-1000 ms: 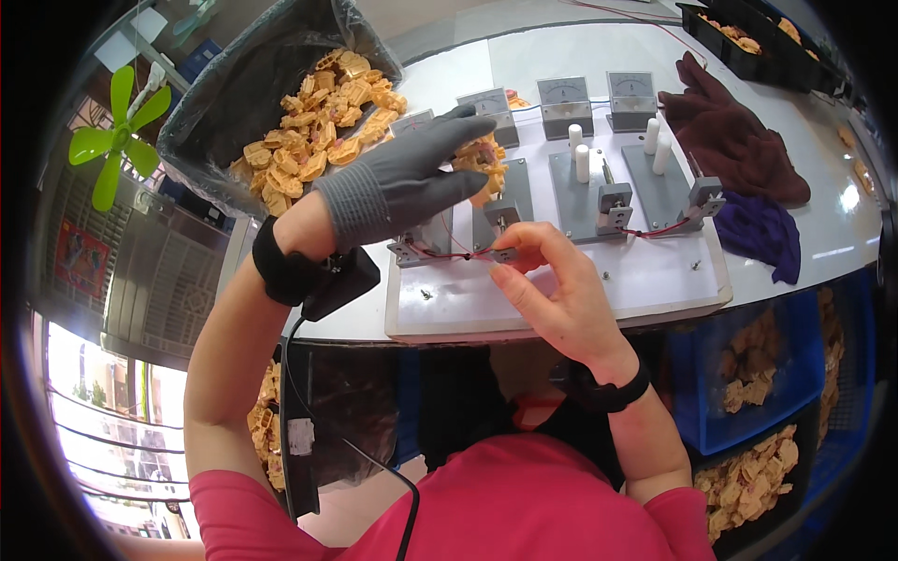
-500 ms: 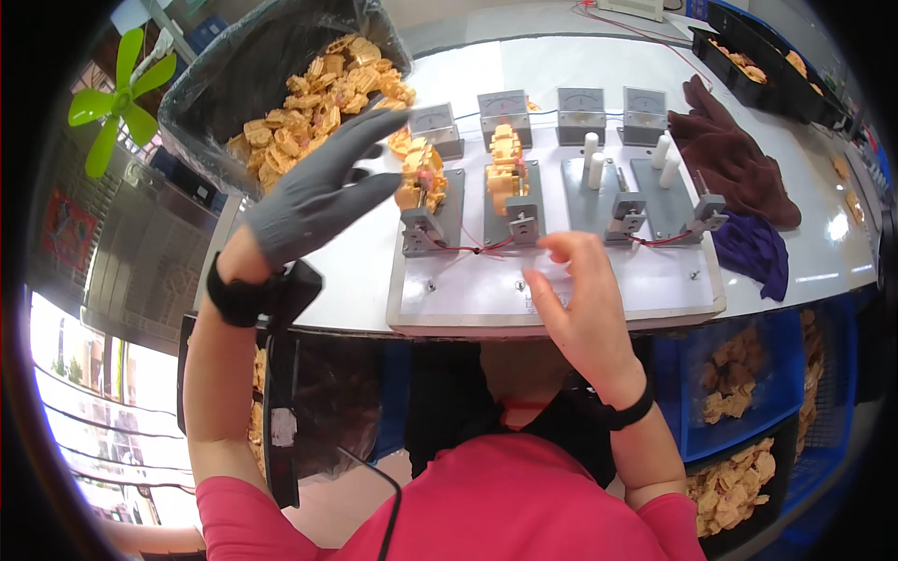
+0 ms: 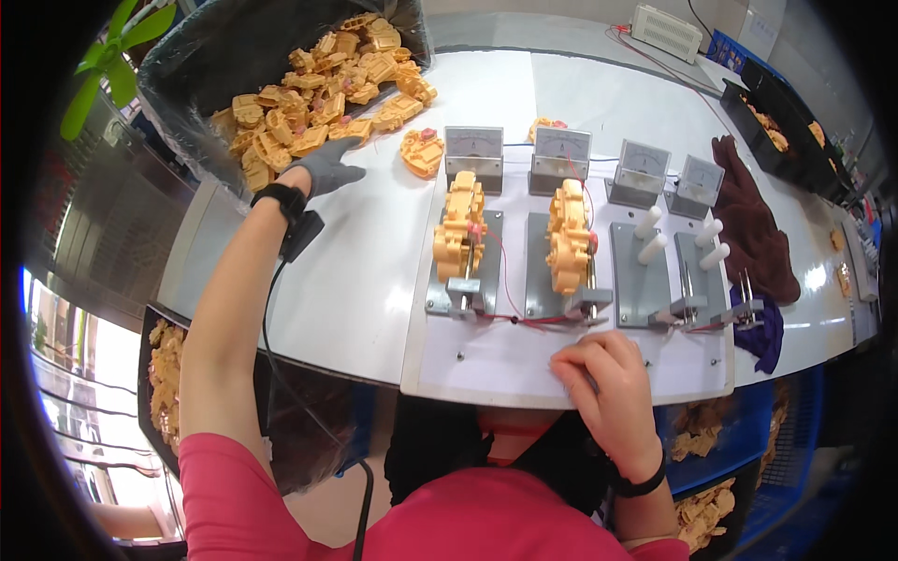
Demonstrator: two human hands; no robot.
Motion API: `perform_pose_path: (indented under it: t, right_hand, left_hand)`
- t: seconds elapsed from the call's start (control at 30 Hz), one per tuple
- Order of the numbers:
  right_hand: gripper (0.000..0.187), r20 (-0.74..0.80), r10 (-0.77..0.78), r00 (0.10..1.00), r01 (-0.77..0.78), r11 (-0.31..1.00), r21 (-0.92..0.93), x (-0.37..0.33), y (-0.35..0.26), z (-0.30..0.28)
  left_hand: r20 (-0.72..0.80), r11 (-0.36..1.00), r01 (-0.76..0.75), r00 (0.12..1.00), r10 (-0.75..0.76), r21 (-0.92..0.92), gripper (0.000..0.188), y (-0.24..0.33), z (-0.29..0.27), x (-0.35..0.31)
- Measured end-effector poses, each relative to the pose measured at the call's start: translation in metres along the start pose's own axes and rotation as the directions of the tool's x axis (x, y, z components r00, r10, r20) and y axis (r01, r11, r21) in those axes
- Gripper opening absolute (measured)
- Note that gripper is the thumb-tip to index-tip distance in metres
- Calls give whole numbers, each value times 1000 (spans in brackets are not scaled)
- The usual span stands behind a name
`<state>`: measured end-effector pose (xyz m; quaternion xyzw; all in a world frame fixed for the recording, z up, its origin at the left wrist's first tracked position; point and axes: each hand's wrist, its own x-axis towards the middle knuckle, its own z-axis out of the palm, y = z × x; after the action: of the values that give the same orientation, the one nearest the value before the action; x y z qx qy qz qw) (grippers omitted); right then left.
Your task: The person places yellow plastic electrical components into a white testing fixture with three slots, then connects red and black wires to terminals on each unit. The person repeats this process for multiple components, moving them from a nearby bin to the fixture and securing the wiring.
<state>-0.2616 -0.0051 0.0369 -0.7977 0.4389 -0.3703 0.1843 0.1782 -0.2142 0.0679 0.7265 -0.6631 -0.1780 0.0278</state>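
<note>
My left hand (image 3: 332, 168), in a grey glove, reaches to the near edge of a plastic-lined bin (image 3: 192, 75). Its thumb stands apart from the fingers, which touch or nearly touch the yellow-tan plastic housings (image 3: 281, 117) heaped there. Bare and curled, my right hand (image 3: 608, 388) hovers over the front of the white test board (image 3: 505, 365), with nothing visible in it. On the board, one yellow housing (image 3: 458, 229) stands upright on the left grey fixture, and another housing (image 3: 568, 238) stands on the fixture beside it. Thin red wires run from these.
Several panel meters (image 3: 561, 154) line the board's back. Two right-hand fixtures carry white pegs (image 3: 652, 234). A loose housing (image 3: 422, 152) lies between bin and board. Brown cloth (image 3: 753, 234) and purple cloth (image 3: 762, 341) lie at right. Black trays (image 3: 795, 140) stand beyond; a green fan (image 3: 117, 56) is far left.
My left hand has moved away from the left fixture to the bin's edge. My right hand's fingers have curled in, near the board's front. The view has shifted.
</note>
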Motion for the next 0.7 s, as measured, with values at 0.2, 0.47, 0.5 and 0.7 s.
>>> perform_pose_path:
  t: [0.2, 0.47, 0.5, 0.7]
  right_hand:
    - [15, 29, 68, 997, -68, 998, -16, -3, -1, 1]
    - [12, 51, 23, 998, -24, 1000, 13, -2, 0, -4]
    - [10, 54, 17, 998, -18, 1000, 19, -2, 0, -4]
    - [6, 28, -26, 999, 25, 999, 32, -2, 1, 1]
  left_hand:
    - [62, 971, -165, 986, 156, 176, 99, 65, 37, 51]
    - [-79, 944, -104, 988, 135, 313, 93, 60, 49, -3]
    - [-95, 949, -110, 985, 144, 295, 91, 52, 50, -12]
    - [-115, 992, -92, 988, 101, 84, 83, 45, 64, -74]
